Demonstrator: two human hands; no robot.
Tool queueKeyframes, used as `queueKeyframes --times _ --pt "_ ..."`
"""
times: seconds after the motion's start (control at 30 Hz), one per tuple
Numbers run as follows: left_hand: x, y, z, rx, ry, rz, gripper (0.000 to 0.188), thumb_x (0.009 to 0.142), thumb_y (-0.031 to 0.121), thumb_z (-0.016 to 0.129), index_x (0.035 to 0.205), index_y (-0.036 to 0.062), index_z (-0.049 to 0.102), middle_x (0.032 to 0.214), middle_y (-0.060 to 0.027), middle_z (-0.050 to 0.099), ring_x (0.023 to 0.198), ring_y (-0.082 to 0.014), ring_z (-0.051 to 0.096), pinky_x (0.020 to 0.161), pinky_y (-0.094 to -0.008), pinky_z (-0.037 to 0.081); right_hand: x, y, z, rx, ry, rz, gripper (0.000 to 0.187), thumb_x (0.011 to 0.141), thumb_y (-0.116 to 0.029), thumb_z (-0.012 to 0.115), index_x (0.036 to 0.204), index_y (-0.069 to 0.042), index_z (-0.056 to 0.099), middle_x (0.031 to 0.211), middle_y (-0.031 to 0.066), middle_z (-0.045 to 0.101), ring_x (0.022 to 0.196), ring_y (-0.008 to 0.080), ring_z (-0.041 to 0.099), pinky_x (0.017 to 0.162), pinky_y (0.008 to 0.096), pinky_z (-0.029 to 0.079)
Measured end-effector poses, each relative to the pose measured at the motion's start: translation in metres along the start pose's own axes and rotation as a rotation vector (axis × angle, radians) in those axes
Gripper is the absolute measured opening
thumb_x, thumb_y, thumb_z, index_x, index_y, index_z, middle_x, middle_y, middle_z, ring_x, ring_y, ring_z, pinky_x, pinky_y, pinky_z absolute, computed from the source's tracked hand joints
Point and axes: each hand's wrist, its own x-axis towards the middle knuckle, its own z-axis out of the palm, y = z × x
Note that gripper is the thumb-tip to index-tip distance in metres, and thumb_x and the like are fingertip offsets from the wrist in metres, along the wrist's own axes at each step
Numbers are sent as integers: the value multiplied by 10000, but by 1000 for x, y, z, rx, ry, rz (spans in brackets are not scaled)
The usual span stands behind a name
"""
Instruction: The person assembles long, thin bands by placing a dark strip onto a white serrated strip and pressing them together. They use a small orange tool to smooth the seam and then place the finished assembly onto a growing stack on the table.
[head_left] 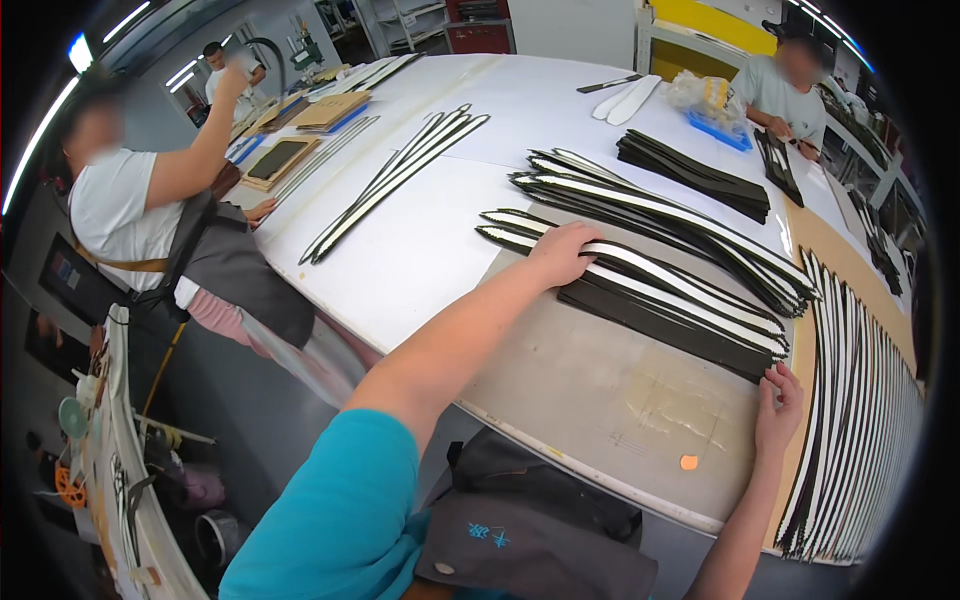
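Long flat black strips with white middles and jagged dark edges (680, 299) lie in a bunch on the table in front of me. My left hand (563, 255) is closed over these strips near their left end. At their right end, the curled fingers of my right hand (780, 395) touch the strip tips; what they pinch there is partly hidden. A stack of plain black strips (660, 328) lies along the near side of the bunch. Just beyond it is another pile of black-and-white strips (650, 205).
Many striped strips (850, 420) lie side by side at the right. Farther off are black strips (690, 175), a loose fan of strips (400, 180) and a blue tray (718, 132). A small orange piece (688, 462) lies nearby. Three other people are around the table.
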Motion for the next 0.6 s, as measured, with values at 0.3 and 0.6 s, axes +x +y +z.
queueKeyframes --times 0.3,0.6 --pt "-4 -18 7 -238 24 12 377 861 -28 670 1222 81 675 1141 -113 641 1067 -326 644 924 -385 528 -2 7 -7 72 35 39 215 915 -82 724 1128 -56 746 1315 103 681 1199 215 605 923 312 440" --pt "-7 -19 7 -290 88 41 423 809 -63 674 1210 71 677 1123 -119 642 1078 -347 628 928 -400 523 32 -129 -1 141 -387 -23 223 882 -27 763 1104 -22 744 1058 107 723 1008 219 678 922 336 521"
